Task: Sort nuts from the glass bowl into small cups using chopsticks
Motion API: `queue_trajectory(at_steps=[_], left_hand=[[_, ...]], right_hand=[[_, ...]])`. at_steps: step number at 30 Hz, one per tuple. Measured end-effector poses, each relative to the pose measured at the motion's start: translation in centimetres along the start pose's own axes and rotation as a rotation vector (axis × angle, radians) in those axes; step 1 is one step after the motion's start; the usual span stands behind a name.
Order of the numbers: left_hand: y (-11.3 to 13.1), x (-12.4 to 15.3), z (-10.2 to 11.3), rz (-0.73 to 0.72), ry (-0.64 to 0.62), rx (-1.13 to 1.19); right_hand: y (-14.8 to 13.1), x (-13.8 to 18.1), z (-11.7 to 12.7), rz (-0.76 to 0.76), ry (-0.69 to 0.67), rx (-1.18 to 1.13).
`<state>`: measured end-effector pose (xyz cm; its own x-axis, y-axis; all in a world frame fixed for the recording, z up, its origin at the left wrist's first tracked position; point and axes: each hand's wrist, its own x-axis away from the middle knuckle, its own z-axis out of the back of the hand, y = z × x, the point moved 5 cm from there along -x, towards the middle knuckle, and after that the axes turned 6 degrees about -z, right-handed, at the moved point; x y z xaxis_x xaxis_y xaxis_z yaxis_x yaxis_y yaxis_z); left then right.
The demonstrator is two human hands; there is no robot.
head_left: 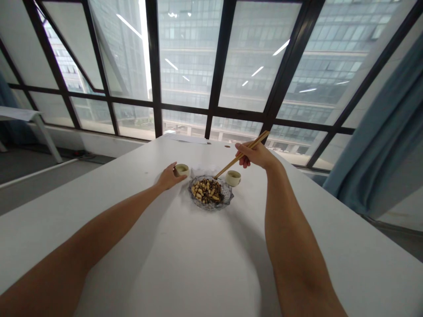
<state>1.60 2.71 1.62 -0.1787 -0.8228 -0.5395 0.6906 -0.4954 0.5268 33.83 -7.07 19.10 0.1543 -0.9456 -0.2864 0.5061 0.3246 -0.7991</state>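
My right hand [253, 155] grips a pair of wooden chopsticks [233, 162], which slant down to the left. Their tips are at the far rim of a clear glass plate [228, 197]; whether they pinch anything is too small to tell. A mix of peanuts [200, 190] and dark seeds [216, 198] lies on the plate, peanuts mostly on the left. Thumb and fingers of my left hand [169, 177] curl around a small pale-green cup [181, 170], left of the plate. Another cup [233, 178] of the same kind stands just right of the plate, below the chopsticks.
Everything stands on a white table [191, 264]. Round holes [227, 146] and a flat white sheet [187, 138] are near its far edge. Behind it are dark-framed windows [214, 88]. A blue curtain [380, 123] hangs at the right, and another white table [20, 113] stands far left.
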Motion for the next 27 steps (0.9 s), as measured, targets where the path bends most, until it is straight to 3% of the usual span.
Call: queue_trajectory(at_steps=[11,17,22,27], left_hand=[[2.8,0.9,1.4,-0.293,0.112,-0.05],[3.0,1.1,1.3,-0.372,0.13,-0.062],[2.3,0.8,1.5,-0.256,0.172,-0.057],[1.2,0.6,1.6,-0.071,0.21,-0.02]], right_hand=[[-1.2,0.5,0.1,0.019,0.063,-0.055],[-1.2,0.7,0.0,0.022,0.004,-0.112],[-0.9,0.5,0.4,-0.023,0.048,0.019],[-0.6,0.3,0.2,-0.071,-0.01,0.103]])
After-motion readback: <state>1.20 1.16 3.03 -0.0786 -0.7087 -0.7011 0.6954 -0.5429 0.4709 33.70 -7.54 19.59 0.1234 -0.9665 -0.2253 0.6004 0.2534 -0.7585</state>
